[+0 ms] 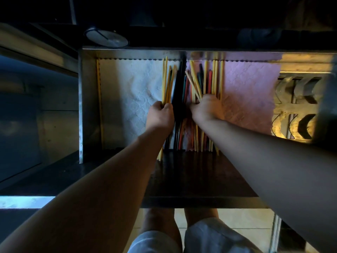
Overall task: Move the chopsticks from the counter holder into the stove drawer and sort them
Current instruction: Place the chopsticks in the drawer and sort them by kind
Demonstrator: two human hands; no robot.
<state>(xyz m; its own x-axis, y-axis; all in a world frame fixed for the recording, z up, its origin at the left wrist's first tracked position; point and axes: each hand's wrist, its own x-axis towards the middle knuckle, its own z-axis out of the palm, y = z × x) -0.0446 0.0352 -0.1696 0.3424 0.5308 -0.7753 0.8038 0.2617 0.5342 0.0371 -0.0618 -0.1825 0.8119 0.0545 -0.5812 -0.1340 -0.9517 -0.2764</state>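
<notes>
Two hands work in the drawer (87,106): the left hand (160,115) grips yellow chopsticks (165,83); just right of it, the right hand (206,108) clutches another bundle (196,83).

No readable txt, labels, brand marks or nos. anywhere. The round dial (106,38) above the drawer (87,99) shows only a dark pointer line (no digits legible), and the chopsticks (197,83) carry no visible print.

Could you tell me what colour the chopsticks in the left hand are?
Yellow; the chopsticks in the left hand show in the head view.
</notes>
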